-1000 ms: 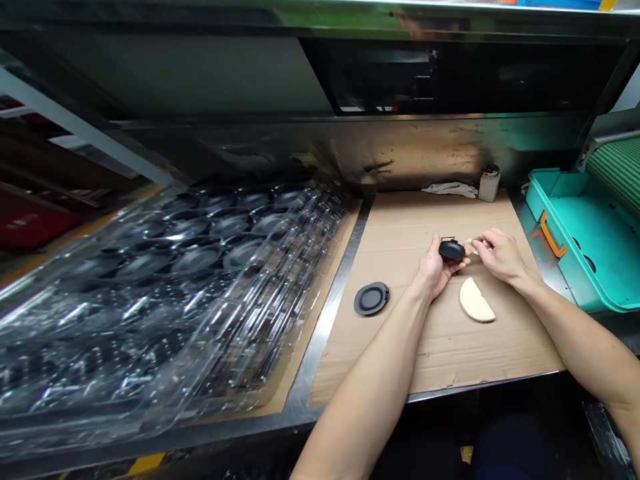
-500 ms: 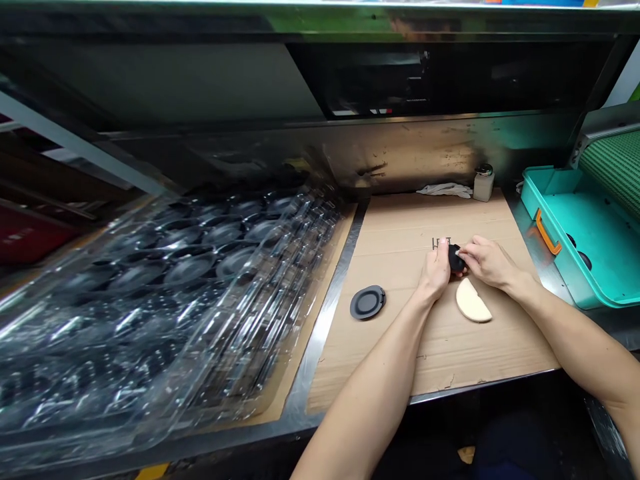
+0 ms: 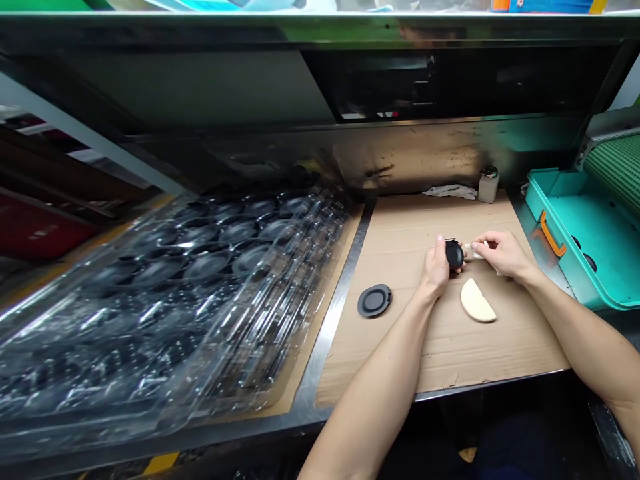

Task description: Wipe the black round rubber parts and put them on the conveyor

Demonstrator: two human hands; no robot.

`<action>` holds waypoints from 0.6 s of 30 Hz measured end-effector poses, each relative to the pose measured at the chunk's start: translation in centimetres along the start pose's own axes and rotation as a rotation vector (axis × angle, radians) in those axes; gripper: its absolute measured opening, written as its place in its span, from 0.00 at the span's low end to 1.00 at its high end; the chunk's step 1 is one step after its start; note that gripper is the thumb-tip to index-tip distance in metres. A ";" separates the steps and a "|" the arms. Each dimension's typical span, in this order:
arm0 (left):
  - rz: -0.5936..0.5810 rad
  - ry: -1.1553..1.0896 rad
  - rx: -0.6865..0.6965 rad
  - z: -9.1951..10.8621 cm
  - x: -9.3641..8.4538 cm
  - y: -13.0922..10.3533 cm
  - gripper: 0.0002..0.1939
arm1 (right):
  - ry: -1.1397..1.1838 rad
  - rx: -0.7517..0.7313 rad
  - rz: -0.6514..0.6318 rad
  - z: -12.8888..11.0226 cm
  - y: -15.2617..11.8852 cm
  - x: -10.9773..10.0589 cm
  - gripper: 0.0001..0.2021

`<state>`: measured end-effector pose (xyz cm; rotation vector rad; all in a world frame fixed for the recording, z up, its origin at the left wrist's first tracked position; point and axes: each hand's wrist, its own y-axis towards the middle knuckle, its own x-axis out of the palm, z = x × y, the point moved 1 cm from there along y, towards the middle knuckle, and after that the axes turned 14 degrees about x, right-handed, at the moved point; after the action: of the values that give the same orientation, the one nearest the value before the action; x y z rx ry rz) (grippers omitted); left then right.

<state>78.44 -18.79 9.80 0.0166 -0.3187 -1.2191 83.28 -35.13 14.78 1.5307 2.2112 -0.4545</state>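
My left hand [image 3: 438, 264] grips a black oval plastic part [image 3: 455, 255] above the cardboard, its face turned up. Just to the right, my right hand [image 3: 500, 252] pinches a small white piece [image 3: 474, 248], perhaps a wipe or swab; its kind is too small to make out. The white piece is a little apart from the black part. Below the hands lies a cream half-round pad [image 3: 477, 301], flat on the cardboard. Another black oval part [image 3: 375, 301], with a raised ring and a small tab, rests to the left of my left forearm.
Stacked clear plastic trays [image 3: 225, 313] with black parts fill the left side. A cardboard sheet [image 3: 380, 360] covers the work surface. At its back are a white glove [image 3: 453, 192] and a pump bottle [image 3: 488, 185]. A teal bin [image 3: 565, 233] with black parts stands right.
My right hand has drawn back to the right with the white piece, away from the black part. More of the part's face shows in my left hand. The whole view has shifted slightly.
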 end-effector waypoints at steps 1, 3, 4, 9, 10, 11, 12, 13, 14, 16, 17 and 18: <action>0.007 -0.017 -0.009 0.1 0.0 0.0 0.38 | -0.025 0.001 0.051 0.3 0.3 -0.1 0.15; 0.021 -0.102 -0.051 0.4 -0.1 0.2 0.36 | -0.107 -0.008 0.149 1.1 1.0 -0.4 0.15; 0.022 -0.180 -0.089 0.6 -0.3 0.3 0.34 | -0.169 -0.023 0.200 1.6 1.4 -0.5 0.14; -0.008 -0.531 -0.276 1.7 -1.1 1.2 0.29 | -0.522 -0.054 0.300 3.8 2.7 -1.4 0.13; 0.007 -0.507 -0.247 1.8 -1.3 1.3 0.28 | -0.558 -0.042 0.286 4.1 2.8 -1.4 0.13; 0.037 -0.441 -0.181 1.9 -1.3 1.3 0.27 | -0.579 -0.031 0.274 4.3 2.8 -1.4 0.13; 0.073 -0.335 -0.086 2.0 -1.3 1.1 0.27 | -0.592 -0.026 0.266 4.4 2.9 -1.4 0.13; 0.107 -0.201 0.024 2.1 -1.3 0.9 0.30 | -0.599 -0.024 0.264 4.4 2.8 -1.4 0.13; 0.131 -0.059 0.137 2.3 -1.2 0.6 0.35 | -0.604 -0.026 0.264 4.3 2.8 -1.3 0.13; 0.119 0.178 0.322 2.7 -0.9 -0.1 0.45 | -0.613 -0.033 0.263 4.3 2.8 -1.2 0.13; 0.095 0.257 0.386 2.8 -0.7 -0.5 0.48 | -0.616 -0.036 0.263 4.3 2.8 -1.2 0.13; 0.071 0.311 0.432 3.0 -0.5 -0.8 0.48 | -0.617 -0.039 0.261 4.3 2.9 -1.1 0.13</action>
<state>76.78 -18.15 12.42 0.5580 -0.3012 -1.0398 86.96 -37.18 11.51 1.3921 1.5211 -0.6846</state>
